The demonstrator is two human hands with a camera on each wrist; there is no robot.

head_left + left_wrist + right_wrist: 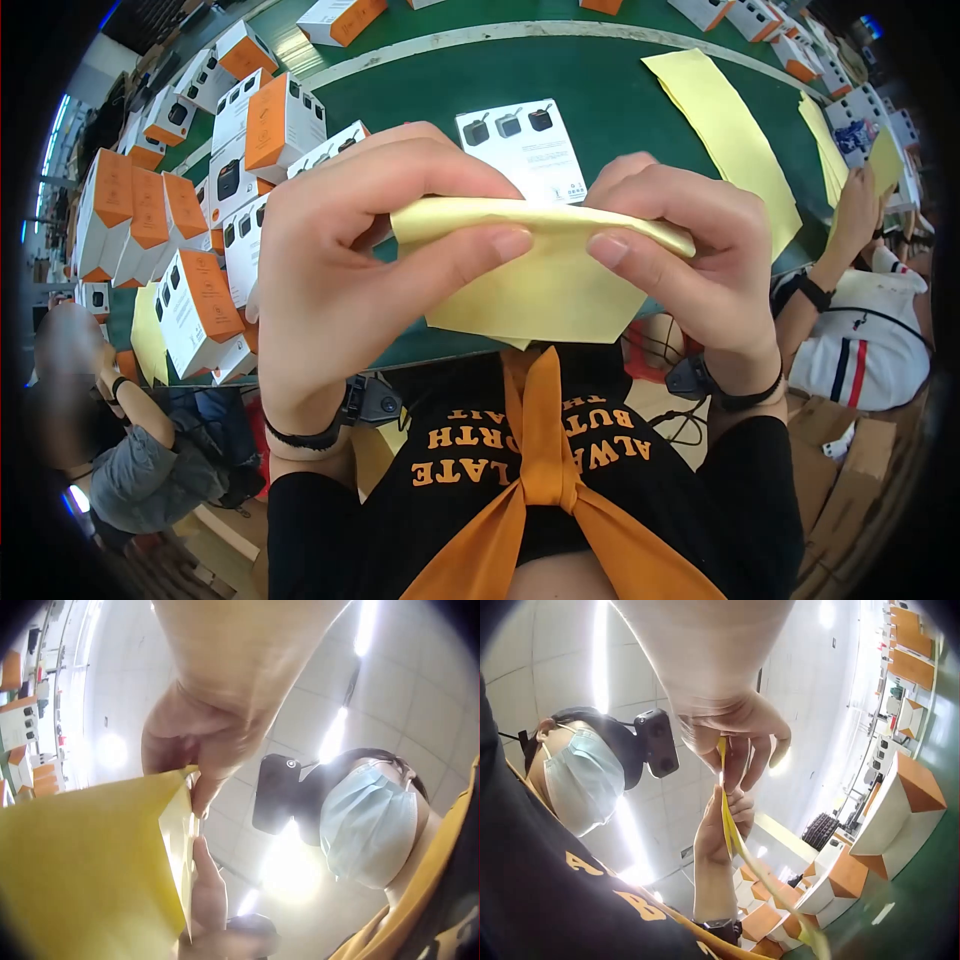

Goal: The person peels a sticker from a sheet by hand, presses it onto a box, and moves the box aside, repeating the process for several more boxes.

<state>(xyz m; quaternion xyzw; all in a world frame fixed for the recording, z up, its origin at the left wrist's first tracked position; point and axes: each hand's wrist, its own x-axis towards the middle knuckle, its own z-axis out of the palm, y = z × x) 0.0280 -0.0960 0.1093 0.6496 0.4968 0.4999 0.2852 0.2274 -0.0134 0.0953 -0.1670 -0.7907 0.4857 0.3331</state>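
A yellow paper sheet (535, 290) is held up in front of the chest, its top edge folded over toward the person. The left hand (370, 230) pinches the folded edge between thumb and curled fingers; the right hand (690, 240) pinches it farther right. Both thumbs lie on the near side, a short gap apart. In the left wrist view the yellow paper (97, 862) spreads below the left hand (202, 735). The right wrist view shows the paper (730, 817) nearly edge-on under the right hand (735, 735). A white box (525, 150) lies flat on the table behind the hands.
White and orange boxes (285, 125) crowd the green table's (400, 90) left side. A stack of yellow papers (730, 140) lies at the right. Another person's hand (855, 210) holds yellow paper at far right, and one more person (150, 460) sits at far left.
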